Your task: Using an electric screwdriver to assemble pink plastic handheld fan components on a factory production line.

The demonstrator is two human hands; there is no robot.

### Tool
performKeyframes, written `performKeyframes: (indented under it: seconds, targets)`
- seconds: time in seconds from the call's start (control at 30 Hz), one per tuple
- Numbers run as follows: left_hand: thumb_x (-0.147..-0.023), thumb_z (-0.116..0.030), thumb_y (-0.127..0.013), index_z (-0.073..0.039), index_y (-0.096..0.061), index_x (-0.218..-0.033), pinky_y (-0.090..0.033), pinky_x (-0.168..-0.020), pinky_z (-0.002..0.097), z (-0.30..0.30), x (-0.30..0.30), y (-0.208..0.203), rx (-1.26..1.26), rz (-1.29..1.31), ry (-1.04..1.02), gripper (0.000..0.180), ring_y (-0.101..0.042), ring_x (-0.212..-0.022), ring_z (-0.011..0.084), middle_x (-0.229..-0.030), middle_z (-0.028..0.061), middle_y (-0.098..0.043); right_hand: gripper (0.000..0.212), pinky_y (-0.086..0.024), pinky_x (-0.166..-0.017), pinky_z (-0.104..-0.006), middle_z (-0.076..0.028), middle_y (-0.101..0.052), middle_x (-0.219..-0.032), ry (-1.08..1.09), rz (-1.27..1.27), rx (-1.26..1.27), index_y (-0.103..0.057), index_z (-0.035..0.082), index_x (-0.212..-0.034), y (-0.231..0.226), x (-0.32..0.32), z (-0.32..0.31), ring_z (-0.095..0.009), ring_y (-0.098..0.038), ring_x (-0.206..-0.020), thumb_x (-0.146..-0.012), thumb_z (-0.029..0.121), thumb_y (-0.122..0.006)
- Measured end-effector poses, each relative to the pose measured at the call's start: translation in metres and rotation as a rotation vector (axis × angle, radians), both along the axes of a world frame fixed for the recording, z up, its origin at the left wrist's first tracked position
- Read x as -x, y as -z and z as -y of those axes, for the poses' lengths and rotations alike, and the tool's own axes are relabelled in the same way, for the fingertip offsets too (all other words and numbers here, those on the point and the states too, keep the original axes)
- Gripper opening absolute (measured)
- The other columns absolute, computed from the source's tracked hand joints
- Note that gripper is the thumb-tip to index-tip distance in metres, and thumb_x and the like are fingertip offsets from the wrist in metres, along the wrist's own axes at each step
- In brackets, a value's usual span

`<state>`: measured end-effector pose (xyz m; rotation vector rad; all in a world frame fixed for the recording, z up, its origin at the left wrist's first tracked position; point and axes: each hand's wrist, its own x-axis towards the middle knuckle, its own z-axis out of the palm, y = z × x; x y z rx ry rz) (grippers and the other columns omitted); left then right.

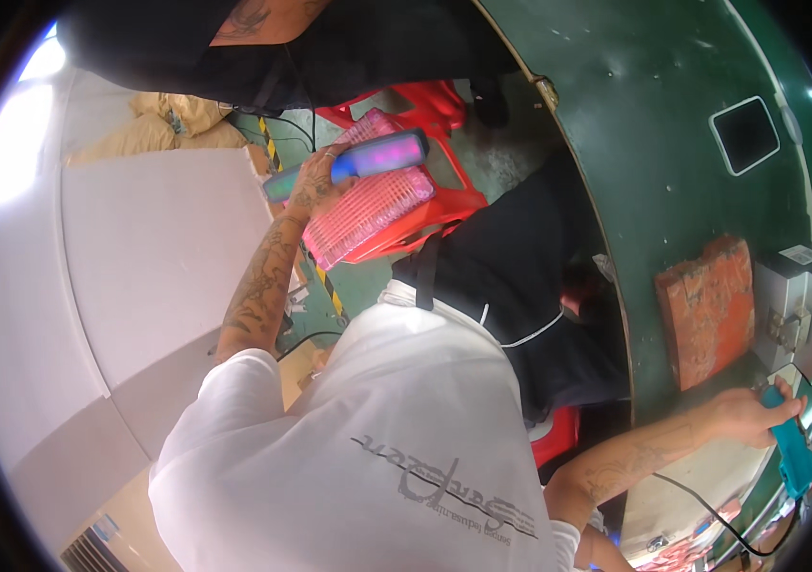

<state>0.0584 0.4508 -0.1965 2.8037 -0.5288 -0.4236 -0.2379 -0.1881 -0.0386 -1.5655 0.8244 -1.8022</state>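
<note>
At the upper left, my left hand (318, 183) is closed round the middle of a long dark bar with coloured lights (389, 155), which glows pink, blue and green. Below the bar lies pink bubble wrap (368, 221) on a red plastic stool (458, 202). Whether bar and wrap touch is hard to tell. Far to the right, my right hand (747, 416) grips a teal electric screwdriver (791, 448) near the green table's edge. A black cord hangs near its lower end. The screwdriver's tip does not show clearly.
The green table (635, 114) bears a dark square panel with a white rim (745, 136), a worn orange-red slab (708, 315) and a grey-white box (793, 310). White panels (158, 229) stand left, brown bags (163, 124) behind. A person in dark clothes (368, 43) is at the top.
</note>
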Motion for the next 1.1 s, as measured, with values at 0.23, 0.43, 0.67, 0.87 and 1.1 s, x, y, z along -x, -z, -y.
performKeyframes:
  seconds: [0.23, 0.43, 0.67, 0.87, 1.1]
  targets:
    - [-0.086, -0.028, -0.078, -0.011, -0.052, -0.15, -0.036, -0.122, 0.0498, -0.002, 0.004, 0.007, 0.018, 0.041, 0.008, 0.071, -0.05, -0.141, 0.0397, -0.15, 0.0208, -0.055, 0.041, -0.05, -0.077, -0.0382, -0.014, -0.064, -0.088, -0.011, 0.021, 0.005, -0.061, -0.013, -0.118, 0.0, 0.004, 0.0, -0.025, -0.064, -0.082, -0.098, 0.02, -0.072]
    - [-0.088, -0.029, -0.077, -0.012, -0.048, -0.152, -0.037, -0.121, 0.0509, -0.009, 0.01, 0.015, 0.015, 0.086, 0.032, 0.072, -0.049, -0.141, 0.0406, -0.15, 0.0199, -0.054, 0.039, -0.05, -0.076, -0.0369, -0.012, -0.064, -0.088, -0.015, 0.013, -0.003, -0.063, -0.011, -0.117, -0.004, 0.001, -0.005, -0.024, -0.064, -0.082, -0.099, 0.023, -0.072]
    - [-0.087, -0.028, -0.076, -0.013, -0.047, -0.151, -0.039, -0.119, 0.0514, -0.006, 0.016, 0.015, 0.018, 0.156, 0.048, 0.073, -0.051, -0.138, 0.0417, -0.147, 0.0187, -0.055, 0.029, -0.05, -0.074, -0.0355, -0.011, -0.064, -0.086, 0.02, 0.019, -0.017, -0.066, -0.007, -0.113, -0.011, -0.006, -0.012, -0.022, -0.063, -0.08, -0.1, 0.018, -0.069]
    - [-0.084, -0.025, -0.079, -0.013, -0.047, -0.15, -0.04, -0.118, 0.0509, -0.005, 0.021, 0.022, 0.087, 0.244, 0.08, 0.074, -0.051, -0.136, 0.0405, -0.144, 0.0183, -0.055, 0.031, -0.048, -0.076, -0.0356, -0.01, -0.064, -0.086, 0.038, -0.03, 0.003, -0.066, -0.007, -0.114, -0.008, -0.001, -0.009, -0.022, -0.063, -0.081, -0.101, 0.021, -0.067]
    - [-0.078, -0.021, -0.084, -0.009, -0.052, -0.132, -0.042, -0.112, 0.0508, 0.009, 0.038, 0.016, -0.034, 0.215, -0.015, 0.064, -0.053, -0.131, 0.0386, -0.13, 0.0156, -0.059, 0.034, -0.047, -0.076, -0.0354, -0.009, -0.064, -0.085, 0.066, -0.074, -0.031, -0.065, -0.007, -0.116, -0.009, -0.003, -0.01, -0.021, -0.063, -0.082, -0.102, 0.024, -0.065]
